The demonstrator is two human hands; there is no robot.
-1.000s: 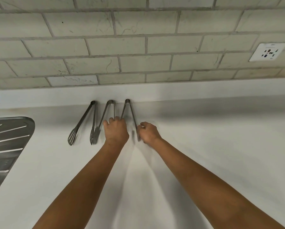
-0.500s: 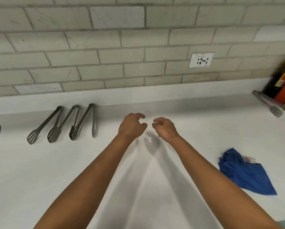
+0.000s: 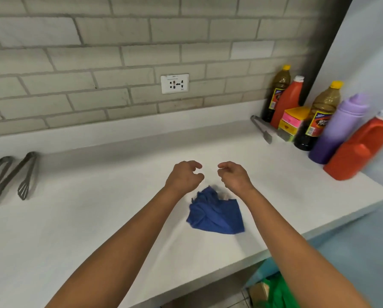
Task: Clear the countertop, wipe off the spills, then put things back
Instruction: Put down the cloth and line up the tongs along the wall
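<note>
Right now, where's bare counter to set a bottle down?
Bare: the stretch between the tongs at left and the blue cloth, and the strip along the backsplash below the outlet. Crowded: the right corner, packed with bottles, a box and another pair of tongs.

The countertop (image 3: 97, 218) looks like a smooth, matt white slab with a faint sheen. On it lies a blue cloth (image 3: 215, 213), soft, crumpled and matt. The tongs at the left (image 3: 12, 174) are grey metal with a dull brushed finish, as is another pair of tongs (image 3: 261, 128) near the bottles. The wall tiles (image 3: 119, 52) are pale, stone-like and matt, with rough grout lines. The socket plate (image 3: 175, 83) is glossy white plastic. The 2 red bottles (image 3: 355, 150) and the purple bottle (image 3: 339, 130) look like opaque plastic; the 2 yellow-capped bottles (image 3: 324, 107) are clear and shiny with paper labels.
</note>
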